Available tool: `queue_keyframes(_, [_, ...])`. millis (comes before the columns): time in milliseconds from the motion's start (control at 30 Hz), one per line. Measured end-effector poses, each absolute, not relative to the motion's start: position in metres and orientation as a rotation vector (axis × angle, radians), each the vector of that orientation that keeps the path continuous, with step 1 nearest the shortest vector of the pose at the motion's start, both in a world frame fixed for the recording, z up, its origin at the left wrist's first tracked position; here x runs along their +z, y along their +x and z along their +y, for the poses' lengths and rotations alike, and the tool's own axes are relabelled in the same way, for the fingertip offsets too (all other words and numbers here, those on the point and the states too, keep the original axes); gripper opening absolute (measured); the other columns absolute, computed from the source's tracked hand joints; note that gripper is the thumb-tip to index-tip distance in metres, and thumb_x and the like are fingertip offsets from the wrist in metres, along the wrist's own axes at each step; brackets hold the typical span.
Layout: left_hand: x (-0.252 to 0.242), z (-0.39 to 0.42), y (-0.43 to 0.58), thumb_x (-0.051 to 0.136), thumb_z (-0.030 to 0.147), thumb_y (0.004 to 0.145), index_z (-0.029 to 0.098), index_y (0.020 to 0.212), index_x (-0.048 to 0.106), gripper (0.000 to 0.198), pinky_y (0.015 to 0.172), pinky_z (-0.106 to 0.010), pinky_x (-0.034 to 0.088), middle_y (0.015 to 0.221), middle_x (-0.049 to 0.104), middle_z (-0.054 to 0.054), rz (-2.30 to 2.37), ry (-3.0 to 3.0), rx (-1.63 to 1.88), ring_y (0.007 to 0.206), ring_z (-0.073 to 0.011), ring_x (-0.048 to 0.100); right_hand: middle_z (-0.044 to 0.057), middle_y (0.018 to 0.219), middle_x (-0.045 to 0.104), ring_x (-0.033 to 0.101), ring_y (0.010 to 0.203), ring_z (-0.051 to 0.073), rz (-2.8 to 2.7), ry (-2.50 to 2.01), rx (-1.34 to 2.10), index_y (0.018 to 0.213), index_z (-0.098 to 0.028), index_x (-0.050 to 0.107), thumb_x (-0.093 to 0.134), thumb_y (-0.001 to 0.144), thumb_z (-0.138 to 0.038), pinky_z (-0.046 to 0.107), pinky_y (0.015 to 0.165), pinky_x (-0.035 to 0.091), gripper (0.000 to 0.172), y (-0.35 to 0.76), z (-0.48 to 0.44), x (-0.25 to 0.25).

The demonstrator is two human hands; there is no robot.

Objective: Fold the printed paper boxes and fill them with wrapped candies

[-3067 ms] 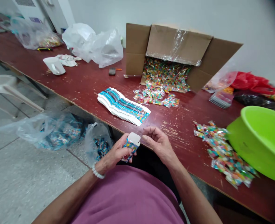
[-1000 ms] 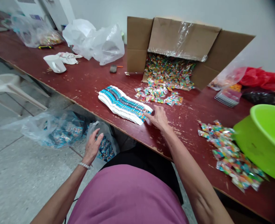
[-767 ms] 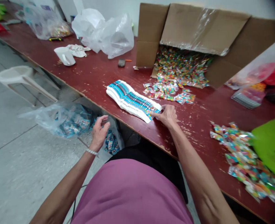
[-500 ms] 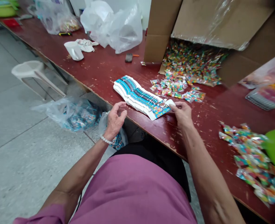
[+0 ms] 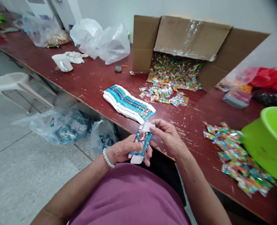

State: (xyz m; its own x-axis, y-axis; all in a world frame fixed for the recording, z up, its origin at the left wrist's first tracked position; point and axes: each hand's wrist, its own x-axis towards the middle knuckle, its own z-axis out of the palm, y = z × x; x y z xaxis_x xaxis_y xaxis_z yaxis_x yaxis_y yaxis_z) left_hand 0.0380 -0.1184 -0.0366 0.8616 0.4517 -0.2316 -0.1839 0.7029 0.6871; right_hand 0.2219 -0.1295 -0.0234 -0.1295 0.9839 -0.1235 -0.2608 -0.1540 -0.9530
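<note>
Both hands hold one small flat blue printed carton [image 5: 142,140] over my lap, just in front of the table edge. My left hand [image 5: 125,151] grips its lower part from underneath, fingers curled round it. My right hand [image 5: 167,137] pinches its upper white flap. A fanned stack of the same flat cartons [image 5: 126,104] lies on the red table [image 5: 93,81] just beyond my hands. Loose bright candy packets lie in a pile [image 5: 234,156] to my right and spill [image 5: 164,93] from a tipped cardboard box [image 5: 185,40].
A green plastic basin [image 5: 267,140] sits at the right edge. A white cup [image 5: 62,62], crumpled plastic bags [image 5: 100,40] and a small dark object [image 5: 118,67] lie farther back. Plastic bags holding blue boxes [image 5: 63,128] stand on the floor at left, near a white stool [image 5: 13,84].
My right hand has drawn one flat carton off the stack and brought it back to my lap. My left hand has come up from the floor bag and gripped it too.
</note>
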Motion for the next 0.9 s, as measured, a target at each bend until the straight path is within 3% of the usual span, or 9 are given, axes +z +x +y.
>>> queue_keyframes(100, [-0.039, -0.122, 0.038, 0.089, 0.044, 0.060, 0.012, 0.096, 0.071, 0.052, 0.062, -0.029, 0.055, 0.074, 0.072, -0.008, 0.479, 0.757, 0.421, 0.062, -0.0207, 0.070, 0.000, 0.075, 0.066, 0.051, 0.051, 0.009, -1.028, -1.026, 1.532, 0.096, -0.021, 0.067, 0.077, 0.080, -0.046, 0.020, 0.045, 0.040, 0.031, 0.222, -0.131, -0.025])
queue_keyframes(267, [-0.032, -0.123, 0.043, 0.087, 0.038, 0.066, 0.013, 0.082, 0.068, 0.036, 0.057, -0.029, 0.055, 0.069, 0.071, -0.005, 0.645, 0.885, 0.532, 0.056, -0.0195, 0.069, 0.002, 0.093, 0.071, 0.064, 0.069, 0.013, -1.082, -0.960, 1.497, 0.115, -0.025, 0.063, 0.080, 0.078, -0.042, 0.025, 0.062, 0.054, 0.044, 0.217, -0.140, -0.024])
queue_keyframes(433, [-0.036, -0.121, 0.046, 0.081, 0.042, 0.075, 0.013, 0.085, 0.068, 0.034, 0.059, -0.029, 0.054, 0.069, 0.070, -0.004, 0.738, 0.940, 0.597, 0.057, -0.0171, 0.067, -0.005, 0.056, 0.060, 0.054, 0.041, 0.012, -1.067, -1.014, 1.585, 0.094, -0.020, 0.065, 0.071, 0.085, -0.048, 0.024, 0.042, 0.045, 0.030, 0.208, -0.148, -0.033])
queue_keyframes(600, [-0.042, -0.117, 0.043, 0.078, 0.033, 0.080, 0.016, 0.106, 0.064, 0.034, 0.085, -0.028, 0.053, 0.100, 0.072, -0.005, 0.832, 1.127, 0.773, 0.093, -0.0172, 0.068, 0.002, 0.079, 0.073, 0.063, 0.063, 0.015, -1.173, -1.270, 1.153, 0.085, -0.019, 0.071, 0.073, 0.083, -0.046, 0.025, 0.059, 0.050, 0.027, 0.212, -0.141, -0.039])
queue_keyframes(700, [-0.041, -0.120, 0.042, 0.080, 0.029, 0.076, 0.022, 0.118, 0.052, 0.051, 0.080, -0.029, 0.057, 0.099, 0.071, -0.002, 0.920, 1.137, 0.973, 0.087, -0.0169, 0.070, 0.003, 0.084, 0.074, 0.065, 0.069, 0.017, -1.176, -1.308, 1.118, 0.098, -0.020, 0.071, 0.072, 0.083, -0.045, 0.027, 0.063, 0.051, 0.029, 0.211, -0.138, -0.041])
queue_keyframes(767, [-0.040, -0.124, 0.043, 0.080, 0.029, 0.075, 0.024, 0.123, 0.046, 0.060, 0.073, -0.028, 0.058, 0.092, 0.069, 0.000, 0.977, 1.145, 1.056, 0.078, -0.0160, 0.070, 0.000, 0.083, 0.072, 0.065, 0.069, 0.016, -1.084, -1.284, 1.111, 0.113, -0.022, 0.064, 0.075, 0.080, -0.042, 0.027, 0.063, 0.052, 0.040, 0.207, -0.138, -0.044])
queue_keyframes(833, [-0.040, -0.128, 0.043, 0.079, 0.029, 0.076, 0.025, 0.128, 0.047, 0.061, 0.072, -0.027, 0.058, 0.093, 0.069, 0.000, 1.015, 1.173, 1.097, 0.078, -0.0158, 0.070, -0.002, 0.082, 0.071, 0.065, 0.068, 0.016, -0.994, -1.234, 1.117, 0.118, -0.025, 0.058, 0.077, 0.079, -0.040, 0.027, 0.064, 0.053, 0.046, 0.201, -0.141, -0.047])
queue_keyframes(900, [-0.040, -0.129, 0.043, 0.077, 0.029, 0.077, 0.024, 0.128, 0.054, 0.056, 0.074, -0.026, 0.057, 0.098, 0.069, -0.002, 1.030, 1.208, 1.088, 0.082, -0.0157, 0.069, -0.001, 0.085, 0.071, 0.065, 0.070, 0.015, -0.964, -1.170, 1.139, 0.113, -0.026, 0.059, 0.075, 0.081, -0.041, 0.027, 0.066, 0.053, 0.039, 0.198, -0.143, -0.051])
